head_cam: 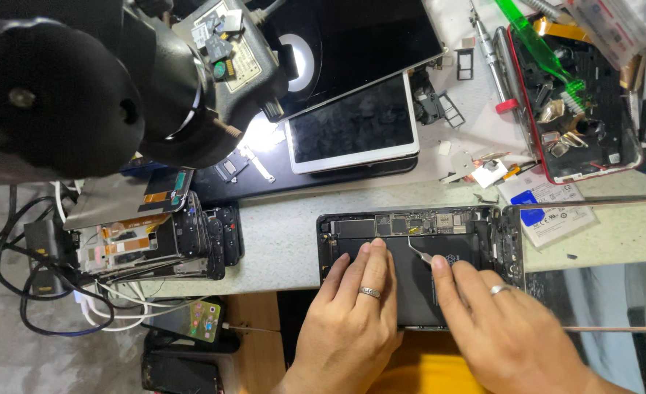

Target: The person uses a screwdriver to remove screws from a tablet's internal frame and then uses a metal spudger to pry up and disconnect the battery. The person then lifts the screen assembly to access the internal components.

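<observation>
- The tabletop (286, 241) is pale speckled stone and totally buried in repair clutter. A big black microscope head (82, 80) hogs the top-left corner, with its ring light glaring beside it.
- The opened tablet (418, 252) lies right at the near edge, long axis running left to right, directly under both hands, circuit board along its far side and the black battery filling the middle.
- A white-framed tablet (353, 128) lies face up further back, well apart from the work.
- Left hand (356, 314) is flat and open, fingers pressing down on the battery, gripping nothing.
- Right hand (498, 325) is pinched closed on the tweezers.
- The tweezers (419, 252) angle up and left, tip at the board's edge, just beside the left fingertips. The right hand is the nearer one.
</observation>
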